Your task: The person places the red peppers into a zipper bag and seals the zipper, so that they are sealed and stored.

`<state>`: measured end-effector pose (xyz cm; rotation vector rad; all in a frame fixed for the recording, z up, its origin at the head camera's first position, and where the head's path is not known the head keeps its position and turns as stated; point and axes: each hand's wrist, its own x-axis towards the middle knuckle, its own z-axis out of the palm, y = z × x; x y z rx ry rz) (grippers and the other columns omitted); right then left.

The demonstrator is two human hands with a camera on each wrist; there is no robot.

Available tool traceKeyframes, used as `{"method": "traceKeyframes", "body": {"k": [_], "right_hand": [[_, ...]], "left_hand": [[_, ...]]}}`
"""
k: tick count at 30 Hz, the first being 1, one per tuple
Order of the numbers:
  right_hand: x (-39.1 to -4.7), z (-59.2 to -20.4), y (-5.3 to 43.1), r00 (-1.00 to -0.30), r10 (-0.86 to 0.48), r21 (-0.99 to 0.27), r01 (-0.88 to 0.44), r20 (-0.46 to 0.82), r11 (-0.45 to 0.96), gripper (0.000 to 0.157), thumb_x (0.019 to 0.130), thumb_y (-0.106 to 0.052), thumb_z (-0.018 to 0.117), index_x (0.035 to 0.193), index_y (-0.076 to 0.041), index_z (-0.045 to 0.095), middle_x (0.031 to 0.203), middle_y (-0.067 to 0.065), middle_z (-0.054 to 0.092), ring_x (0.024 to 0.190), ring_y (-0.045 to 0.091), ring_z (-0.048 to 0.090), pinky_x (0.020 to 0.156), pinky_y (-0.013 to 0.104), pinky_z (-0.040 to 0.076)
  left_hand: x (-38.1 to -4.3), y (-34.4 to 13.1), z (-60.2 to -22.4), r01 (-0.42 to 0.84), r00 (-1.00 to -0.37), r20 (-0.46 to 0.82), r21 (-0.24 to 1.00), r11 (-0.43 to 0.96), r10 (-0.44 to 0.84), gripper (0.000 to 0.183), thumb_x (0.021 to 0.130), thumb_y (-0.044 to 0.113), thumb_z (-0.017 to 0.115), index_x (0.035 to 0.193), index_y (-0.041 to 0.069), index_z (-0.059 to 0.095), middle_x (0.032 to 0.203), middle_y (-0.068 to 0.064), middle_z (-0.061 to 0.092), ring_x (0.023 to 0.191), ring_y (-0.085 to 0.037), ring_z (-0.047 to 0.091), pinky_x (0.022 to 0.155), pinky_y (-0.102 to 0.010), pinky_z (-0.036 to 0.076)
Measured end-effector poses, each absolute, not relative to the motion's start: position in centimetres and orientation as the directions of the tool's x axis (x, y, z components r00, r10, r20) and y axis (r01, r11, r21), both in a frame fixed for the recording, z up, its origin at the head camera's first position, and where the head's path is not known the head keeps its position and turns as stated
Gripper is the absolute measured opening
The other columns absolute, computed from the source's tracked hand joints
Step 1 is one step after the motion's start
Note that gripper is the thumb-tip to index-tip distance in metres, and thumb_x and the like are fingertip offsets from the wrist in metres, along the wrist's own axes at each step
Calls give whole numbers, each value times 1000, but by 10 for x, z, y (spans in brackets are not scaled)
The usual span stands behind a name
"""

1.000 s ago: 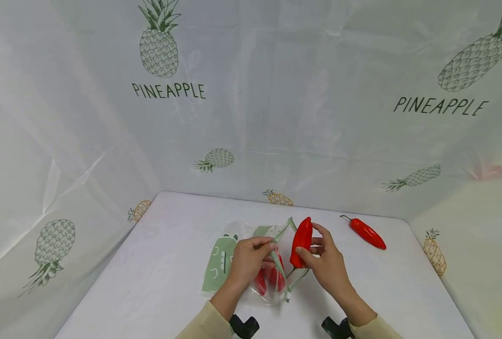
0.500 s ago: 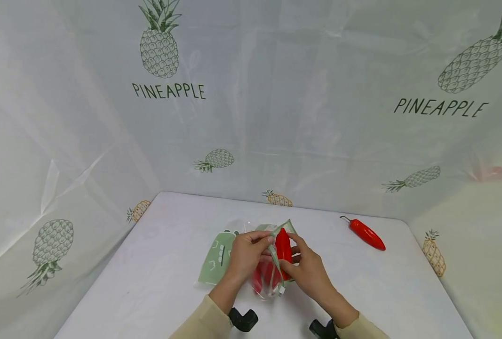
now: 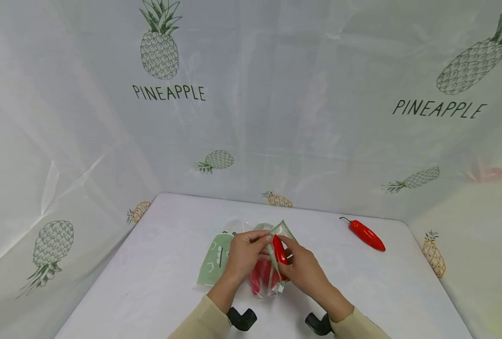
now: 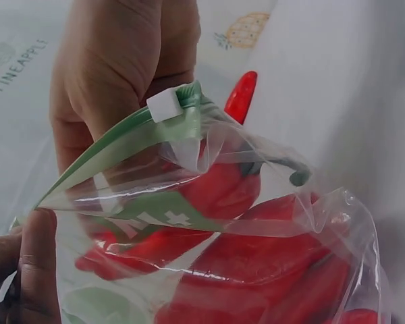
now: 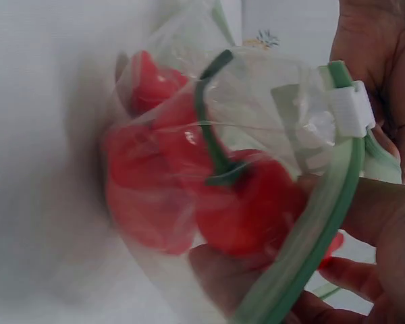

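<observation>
A clear zip bag (image 3: 215,260) with green print and a green zip edge lies on its side, its mouth spread toward the right. My left hand (image 3: 245,252) pinches the upper part of that edge. With fingers and thumb, my right hand (image 3: 303,263) grips a red chili pepper (image 3: 280,252) and reaches into the mouth. Through the plastic, the right wrist view shows the held chili's green stem (image 5: 219,145) pointing into the bag. Other red peppers (image 4: 256,270) fill the bag's lower part. A white slider (image 4: 163,105) sits at one end of the zip.
Another red chili pepper (image 3: 366,234) lies at the back right of the white table (image 3: 149,268). A pale curtain (image 3: 251,117) printed with pineapples surrounds the table at the back and sides.
My right hand has moved left, bringing the chili from beside the bag into its mouth, stem first. My left hand keeps its pinch on the zip edge.
</observation>
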<state>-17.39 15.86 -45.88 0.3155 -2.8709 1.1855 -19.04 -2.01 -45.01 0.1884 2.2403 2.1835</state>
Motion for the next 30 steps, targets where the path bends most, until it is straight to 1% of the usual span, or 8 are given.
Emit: {"method": "traceKeyframes", "body": {"k": [5, 8, 13, 16, 19, 22, 26, 30], "right_hand": [[-176, -454, 156, -972, -222, -662, -217, 77, 718, 66, 89, -12, 83, 149, -6, 57, 101, 7, 73, 76, 12, 67, 52, 21, 56], [-178, -453, 155, -980, -186, -668, -189, 77, 720, 67, 89, -15, 83, 150, -5, 55, 102, 9, 73, 77, 13, 67, 52, 22, 57], [-183, -451, 155, -988, -87, -706, -155, 131, 691, 67, 91, -16, 83, 150, -3, 54, 105, 13, 73, 84, 19, 72, 56, 30, 64], [-185, -450, 153, -987, -75, -739, -156, 142, 655, 66, 92, -16, 82, 150, -2, 54, 107, 14, 73, 88, 21, 74, 59, 31, 65], [-185, -450, 148, -990, -92, -808, -138, 104, 573, 63, 94, -15, 80, 150, -3, 54, 109, 15, 73, 88, 22, 75, 56, 31, 64], [-185, -451, 145, -992, -110, -848, -109, 60, 519, 62, 94, -16, 80, 150, -5, 54, 109, 16, 73, 87, 21, 75, 54, 30, 64], [-187, -452, 143, -993, -103, -817, -111, 64, 566, 59, 94, -19, 80, 146, -4, 57, 105, 16, 75, 83, 20, 75, 51, 28, 62], [-187, -451, 144, -994, -76, -823, -103, 72, 559, 58, 96, -19, 78, 147, -3, 56, 108, 18, 73, 83, 22, 76, 53, 28, 63]], "left_hand": [[-189, -21, -450, 68, -993, 66, 998, 16, 98, 26, 100, 19, 75, 122, 6, 79, 106, -14, 79, 71, -14, 74, 68, -30, 67], [-187, -20, -449, 66, -993, 64, 998, 15, 98, 26, 100, 19, 75, 121, 6, 79, 107, -13, 78, 71, -13, 74, 68, -30, 67], [-182, -18, -447, 71, -993, 71, 997, -8, 98, 26, 99, 17, 76, 119, 1, 79, 102, -15, 78, 68, -12, 72, 66, -32, 67], [-179, -17, -446, 63, -992, 65, 998, -19, 108, 26, 99, 17, 76, 118, 0, 79, 97, -14, 77, 67, -11, 70, 65, -31, 67], [-180, -17, -446, 58, -992, 58, 998, -2, 109, 25, 99, 18, 76, 117, 2, 79, 92, -11, 77, 66, -10, 70, 64, -28, 66], [-180, -17, -444, 65, -992, 65, 998, -12, 104, 25, 98, 19, 76, 118, 2, 80, 94, -13, 77, 66, -9, 70, 64, -27, 66], [-180, -20, -437, 73, -991, 79, 996, -58, 104, 28, 97, 18, 78, 121, 2, 79, 103, -17, 78, 67, -10, 72, 65, -29, 67], [-181, -21, -433, 78, -992, 85, 994, -72, 95, 30, 97, 17, 78, 123, 1, 78, 104, -16, 78, 67, -11, 72, 65, -29, 67]]}}
